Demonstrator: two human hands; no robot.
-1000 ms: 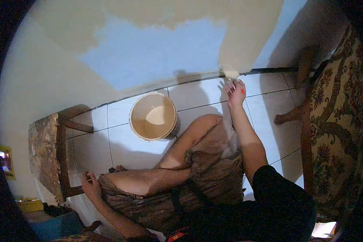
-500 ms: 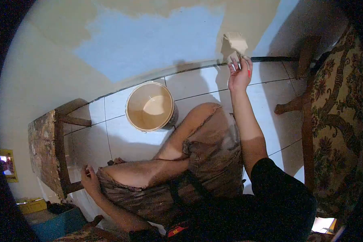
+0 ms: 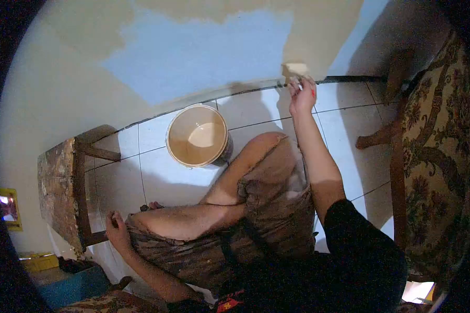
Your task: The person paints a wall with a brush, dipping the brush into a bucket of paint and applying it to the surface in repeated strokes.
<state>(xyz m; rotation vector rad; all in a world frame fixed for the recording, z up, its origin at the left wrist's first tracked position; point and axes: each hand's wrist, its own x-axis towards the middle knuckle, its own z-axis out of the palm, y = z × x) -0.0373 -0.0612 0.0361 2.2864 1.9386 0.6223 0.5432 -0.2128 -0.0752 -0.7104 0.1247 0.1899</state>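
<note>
My right hand [image 3: 302, 97] is closed round a paintbrush [image 3: 297, 69] at the foot of the wall. The brush's pale bristles lie against the wall just above the dark floor line, and my fingers hide most of its handle. Light blue wall [image 3: 209, 49] shows in a ragged patch amid beige paint [image 3: 318, 31]. On the floor in front of my crossed legs stands a bucket [image 3: 173, 152] with cream paint [image 3: 202, 135] in the bottom. My left hand [image 3: 118, 233] rests beside my knee, fingers loosely bent and apart, with nothing visible in it.
A paint-spattered wooden stool [image 3: 57, 190] stands at the left, close to the wall. On the right is a chair with flowered upholstery [image 3: 438, 156], its wooden leg [image 3: 373, 140] reaching toward me. A blue container [image 3: 73, 284] sits at lower left. White tiles [image 3: 344, 125] cover the floor.
My right hand has moved down the wall with the paintbrush, slightly to the left, bringing the bristles close to the floor line. My left hand and the bucket stay in place.
</note>
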